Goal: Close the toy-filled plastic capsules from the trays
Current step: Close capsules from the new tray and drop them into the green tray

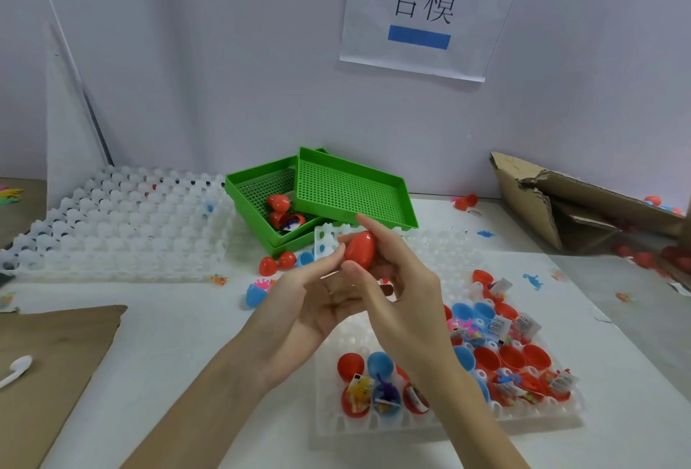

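Note:
A closed red egg-shaped capsule (359, 250) is held up over the middle of the table. My right hand (396, 281) grips it, thumb in front and fingers behind. My left hand (318, 300) touches its left end with its fingertips and cups beneath. Below the hands lies a white egg-cell tray (448, 427) with several open red and blue capsule halves (486, 356) holding small packaged toys. In the back, a green tray (254, 203) contains a closed red capsule (277, 202) and an open one with a toy.
A second green tray (351, 188) leans on the first. Stacked white cell trays (112, 222) fill the left rear. Loose capsule halves (278, 263) lie on the white tabletop. A torn cardboard box (583, 203) stands right, a white earbud (17, 369) lies at left.

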